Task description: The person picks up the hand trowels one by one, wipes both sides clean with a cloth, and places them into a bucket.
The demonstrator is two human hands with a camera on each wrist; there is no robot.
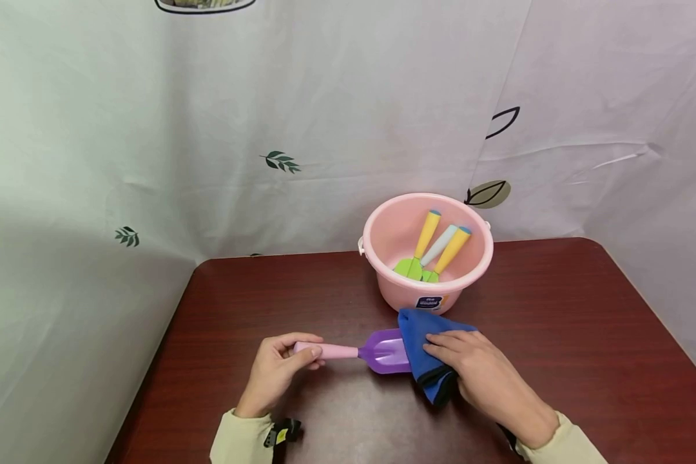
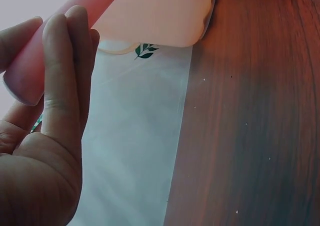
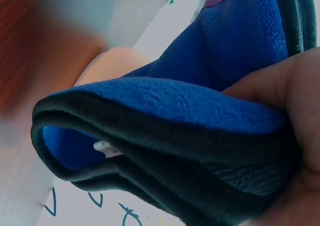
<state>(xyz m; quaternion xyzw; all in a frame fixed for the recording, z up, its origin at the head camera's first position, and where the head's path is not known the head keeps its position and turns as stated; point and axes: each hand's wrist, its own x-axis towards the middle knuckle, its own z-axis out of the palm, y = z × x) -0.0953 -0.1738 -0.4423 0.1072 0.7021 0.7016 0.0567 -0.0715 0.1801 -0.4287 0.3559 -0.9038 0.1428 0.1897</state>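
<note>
A toy shovel with a purple blade (image 1: 385, 351) and a pink handle (image 1: 339, 352) is held level over the table's near middle. My left hand (image 1: 278, 370) pinches the handle's end between thumb and fingers; the left wrist view shows the same pink handle (image 2: 75, 16) against the fingertips. With my right hand (image 1: 487, 367) I grip a folded blue cloth (image 1: 420, 341) with black edging, which wraps over the blade's far end and hides its tip. Close up in the right wrist view, the thumb presses on the folded cloth (image 3: 210, 106).
Just behind the cloth stands a pink bucket (image 1: 394, 283) holding toy tools with yellow handles (image 1: 428, 232) and one with a pale blue handle (image 1: 439, 245). The dark red-brown table (image 1: 255, 290) has rounded far corners. White patterned sheets (image 1: 325, 116) hang behind it and at both sides.
</note>
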